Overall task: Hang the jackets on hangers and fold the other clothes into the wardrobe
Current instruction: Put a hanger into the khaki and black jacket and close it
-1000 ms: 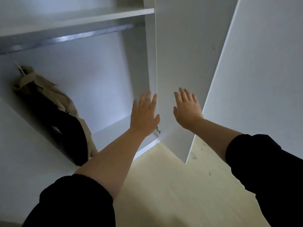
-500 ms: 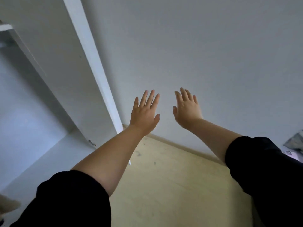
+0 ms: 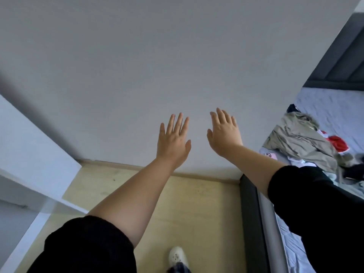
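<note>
Jacket (image 3: 299, 141) right of right hand (image 3: 224, 134), apart

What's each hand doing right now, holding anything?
Left hand: open, fingers straight, holding nothing.
Right hand: open, fingers straight, holding nothing.

Both bare forearms reach straight forward, black sleeves pushed up near the elbows. The left hand (image 3: 173, 139) shows its back, fingers (image 3: 178, 123) straight and slightly spread. The right hand (image 3: 224, 134) beside it is likewise flat, fingers together, holding nothing.
</note>
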